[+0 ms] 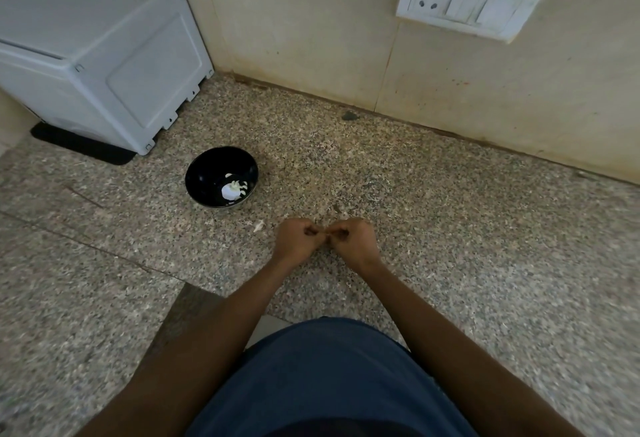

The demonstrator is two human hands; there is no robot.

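Observation:
My left hand point(298, 240) and my right hand point(349, 239) meet above the speckled stone counter point(450, 228), fingers curled, fingertips pinching a very small item between them that I cannot make out. A black bowl point(207, 176) stands to the left and further back, holding several pale peeled cloves point(234, 188). A pale scrap of peel point(258, 226) lies on the counter just left of my left hand.
A white appliance box point(93, 45) sits on a black mat at the back left. A tiled wall with a white socket and switch plate point(467, 0) runs along the back. Small peel flakes litter the counter near my hands. My blue shirt fills the bottom.

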